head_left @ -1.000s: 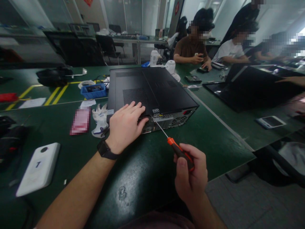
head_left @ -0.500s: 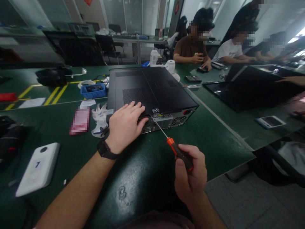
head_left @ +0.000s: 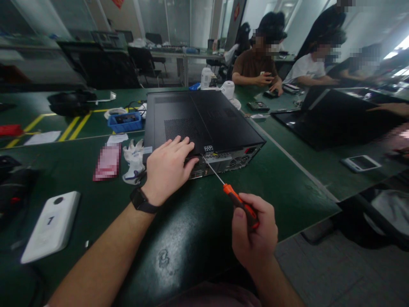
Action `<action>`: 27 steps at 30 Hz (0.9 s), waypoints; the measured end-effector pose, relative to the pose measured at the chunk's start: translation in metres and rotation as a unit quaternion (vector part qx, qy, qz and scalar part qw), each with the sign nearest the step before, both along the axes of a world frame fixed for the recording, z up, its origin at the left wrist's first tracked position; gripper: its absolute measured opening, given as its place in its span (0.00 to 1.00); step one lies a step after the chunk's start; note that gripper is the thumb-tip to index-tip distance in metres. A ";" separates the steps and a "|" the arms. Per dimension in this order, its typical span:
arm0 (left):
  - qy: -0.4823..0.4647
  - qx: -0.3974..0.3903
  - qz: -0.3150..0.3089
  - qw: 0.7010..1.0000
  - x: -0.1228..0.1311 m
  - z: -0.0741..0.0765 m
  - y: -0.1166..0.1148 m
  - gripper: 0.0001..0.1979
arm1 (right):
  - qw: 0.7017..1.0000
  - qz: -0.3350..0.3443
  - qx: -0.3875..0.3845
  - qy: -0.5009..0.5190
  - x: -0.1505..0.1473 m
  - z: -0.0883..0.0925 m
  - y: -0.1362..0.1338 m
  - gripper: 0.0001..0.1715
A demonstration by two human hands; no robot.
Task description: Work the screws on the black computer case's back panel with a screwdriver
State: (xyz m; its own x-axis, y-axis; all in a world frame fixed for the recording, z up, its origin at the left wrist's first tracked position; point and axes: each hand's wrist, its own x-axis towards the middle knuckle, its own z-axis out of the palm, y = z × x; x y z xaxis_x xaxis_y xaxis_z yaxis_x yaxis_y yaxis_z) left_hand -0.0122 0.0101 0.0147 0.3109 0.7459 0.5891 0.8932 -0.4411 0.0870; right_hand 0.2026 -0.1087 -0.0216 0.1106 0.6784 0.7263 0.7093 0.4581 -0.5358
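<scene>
A black computer case [head_left: 217, 115] lies flat on the green table, its rear panel with a round fan grille facing me. My left hand [head_left: 171, 168] rests on the near left edge of the case, fingers stretched over the top cover and thumb at the edge. In my right hand [head_left: 255, 230] is a screwdriver [head_left: 230, 191] with an orange and dark handle, wrapped by my fingers and thumb. Its thin shaft slopes up and left, and the tip meets the upper rear edge of the case beside my left thumb. Whatever the tip touches is too small to make out.
Left of the case lie a white glove [head_left: 133, 160], a pink packet [head_left: 108, 162] and a blue bin [head_left: 125, 123]. A white device marked 1 [head_left: 53, 226] is nearer. At right are a phone [head_left: 361, 163] and a black panel [head_left: 306, 128]. Co-workers sit beyond.
The screwdriver handle has turned about its axis, showing more orange, and my right thumb has shifted slightly left. My left hand and the case stay put.
</scene>
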 end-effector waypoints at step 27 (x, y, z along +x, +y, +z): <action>-0.005 -0.003 -0.001 1.000 0.001 0.001 0.000 0.16 | 0.999 0.002 -0.028 0.043 0.001 -0.007 -0.001 0.13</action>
